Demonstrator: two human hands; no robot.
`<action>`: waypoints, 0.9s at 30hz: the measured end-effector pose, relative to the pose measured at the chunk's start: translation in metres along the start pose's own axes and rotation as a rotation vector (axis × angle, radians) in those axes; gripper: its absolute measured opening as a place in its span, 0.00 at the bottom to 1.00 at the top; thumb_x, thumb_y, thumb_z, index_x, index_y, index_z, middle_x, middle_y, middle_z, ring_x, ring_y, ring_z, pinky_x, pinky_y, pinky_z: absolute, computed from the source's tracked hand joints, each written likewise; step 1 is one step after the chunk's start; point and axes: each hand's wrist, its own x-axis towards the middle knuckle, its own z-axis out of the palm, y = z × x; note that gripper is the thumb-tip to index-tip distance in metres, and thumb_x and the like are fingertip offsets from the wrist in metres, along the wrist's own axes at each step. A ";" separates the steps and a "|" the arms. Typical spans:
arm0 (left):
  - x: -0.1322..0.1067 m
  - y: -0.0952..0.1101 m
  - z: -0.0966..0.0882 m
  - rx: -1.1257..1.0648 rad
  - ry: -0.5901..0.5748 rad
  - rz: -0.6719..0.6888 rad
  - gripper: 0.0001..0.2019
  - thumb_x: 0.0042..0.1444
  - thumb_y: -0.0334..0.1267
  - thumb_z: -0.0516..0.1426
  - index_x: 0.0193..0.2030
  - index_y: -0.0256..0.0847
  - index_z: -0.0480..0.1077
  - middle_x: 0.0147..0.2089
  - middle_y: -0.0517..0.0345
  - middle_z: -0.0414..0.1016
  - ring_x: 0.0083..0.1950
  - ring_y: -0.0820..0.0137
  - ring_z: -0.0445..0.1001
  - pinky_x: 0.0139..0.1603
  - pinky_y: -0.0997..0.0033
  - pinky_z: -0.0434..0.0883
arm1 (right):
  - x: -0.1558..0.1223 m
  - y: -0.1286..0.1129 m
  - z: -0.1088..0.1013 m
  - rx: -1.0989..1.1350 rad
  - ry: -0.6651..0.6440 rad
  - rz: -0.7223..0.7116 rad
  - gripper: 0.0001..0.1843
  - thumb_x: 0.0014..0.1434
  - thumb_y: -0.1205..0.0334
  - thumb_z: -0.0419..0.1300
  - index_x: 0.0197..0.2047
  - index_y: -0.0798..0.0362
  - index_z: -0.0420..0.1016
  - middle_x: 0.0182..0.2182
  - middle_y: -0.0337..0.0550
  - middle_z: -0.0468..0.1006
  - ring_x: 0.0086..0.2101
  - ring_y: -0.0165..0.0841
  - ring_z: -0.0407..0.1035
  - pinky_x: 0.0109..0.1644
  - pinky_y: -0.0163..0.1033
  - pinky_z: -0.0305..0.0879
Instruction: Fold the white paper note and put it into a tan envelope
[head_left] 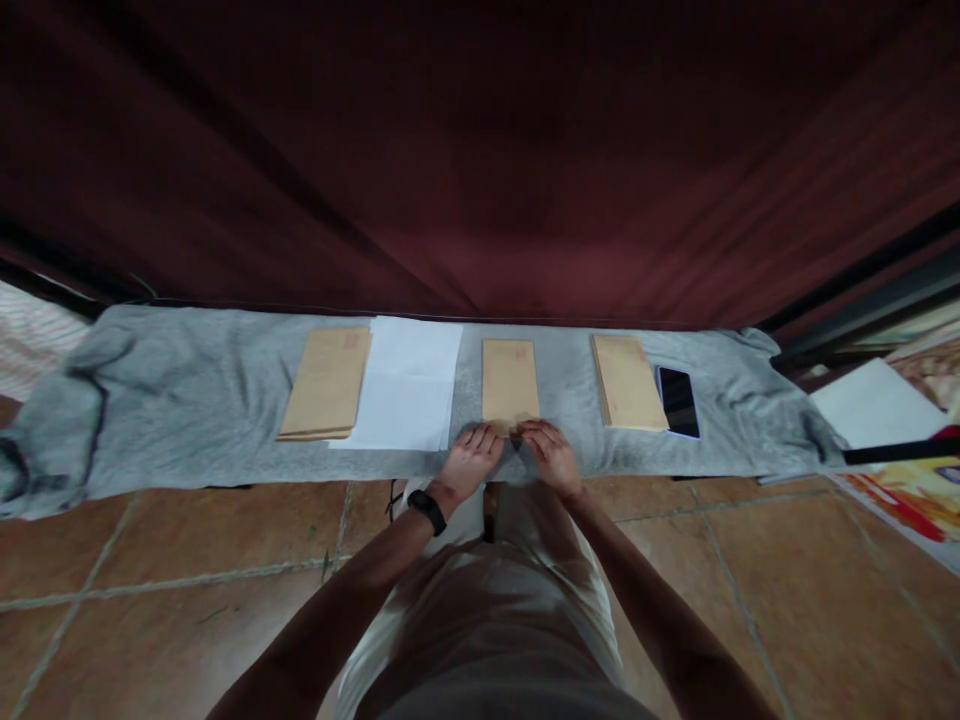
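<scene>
A brown paper envelope (510, 380) lies lengthwise before me on the grey cloth, with a small reddish mark near its far end. Its near end is between my two hands. My left hand (472, 458), with a black band on the wrist, has its fingers bent and together on the near left corner. On the near right corner, my right hand (553, 458) has its fingers closed on the edge. The thumbs and the underside of that edge are mostly hidden.
Left stand a stack of brown envelopes (326, 380) and white paper sheets (409, 385). Right are another envelope stack (628, 382) and a phone (679, 403). Grey cloth (187, 390) covers the narrow surface. A dark red curtain (480, 180) hangs behind; tiled floor (247, 600) lies below.
</scene>
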 end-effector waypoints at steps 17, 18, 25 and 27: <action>-0.005 -0.006 -0.001 -0.004 0.001 0.052 0.16 0.65 0.25 0.49 0.54 0.37 0.72 0.59 0.44 0.76 0.63 0.60 0.72 0.60 0.60 0.70 | -0.006 -0.002 -0.005 -0.001 0.017 0.002 0.16 0.73 0.57 0.50 0.47 0.49 0.79 0.50 0.48 0.81 0.51 0.39 0.73 0.58 0.49 0.68; -0.005 -0.008 -0.001 -0.006 0.005 0.058 0.16 0.65 0.25 0.50 0.54 0.37 0.72 0.58 0.44 0.76 0.62 0.60 0.72 0.61 0.60 0.70 | -0.006 -0.004 -0.004 -0.008 0.015 0.002 0.16 0.73 0.58 0.50 0.48 0.49 0.79 0.50 0.48 0.81 0.52 0.39 0.73 0.59 0.49 0.67; -0.008 -0.017 0.003 0.004 0.076 0.016 0.15 0.65 0.26 0.53 0.55 0.36 0.72 0.59 0.45 0.76 0.62 0.60 0.73 0.61 0.60 0.70 | -0.003 -0.013 -0.004 -0.043 0.021 -0.012 0.15 0.73 0.58 0.51 0.48 0.50 0.79 0.50 0.48 0.81 0.52 0.38 0.73 0.61 0.50 0.64; -0.009 -0.017 0.006 0.008 0.092 0.013 0.14 0.65 0.26 0.53 0.55 0.36 0.73 0.58 0.46 0.77 0.62 0.60 0.73 0.62 0.61 0.70 | -0.003 -0.014 -0.006 -0.006 0.013 -0.021 0.15 0.73 0.58 0.51 0.50 0.50 0.79 0.51 0.47 0.81 0.53 0.39 0.73 0.64 0.53 0.62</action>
